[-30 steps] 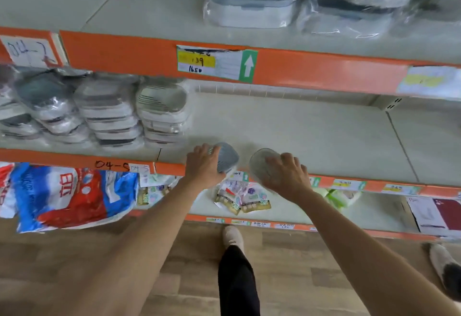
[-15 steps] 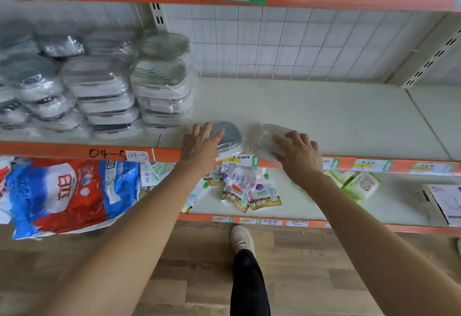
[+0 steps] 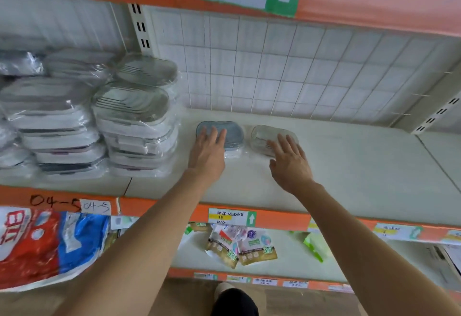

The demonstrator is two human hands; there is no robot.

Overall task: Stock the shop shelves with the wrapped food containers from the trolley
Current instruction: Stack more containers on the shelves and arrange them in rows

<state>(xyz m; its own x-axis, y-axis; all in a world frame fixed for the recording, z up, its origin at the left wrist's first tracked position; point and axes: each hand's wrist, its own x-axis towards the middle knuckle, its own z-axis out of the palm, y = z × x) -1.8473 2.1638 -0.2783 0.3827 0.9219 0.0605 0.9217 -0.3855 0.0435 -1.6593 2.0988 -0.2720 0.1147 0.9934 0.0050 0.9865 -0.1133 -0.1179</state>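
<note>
Two wrapped food containers lie side by side on the white middle shelf (image 3: 349, 166). The grey-lidded container (image 3: 233, 132) is on the left, and my left hand (image 3: 208, 152) lies flat on its near part with straight fingers. A clear-lidded container (image 3: 269, 136) sits to its right; my right hand (image 3: 289, 161) touches its near edge with fingers spread. Neither hand curls round anything. The trolley is out of view.
Stacks of wrapped containers (image 3: 134, 126) fill the shelf's left side, right beside the grey-lidded one. A white wire grid (image 3: 299, 71) backs the shelf. Below, small packets (image 3: 239, 248) and a red and blue bag (image 3: 45, 246) lie on the lower shelf. The orange shelf lip (image 3: 274, 218) carries price labels.
Both hands have pushed the two containers from the shelf's front edge deeper toward the back. My fingers went from gripping the containers to lying flat on them.
</note>
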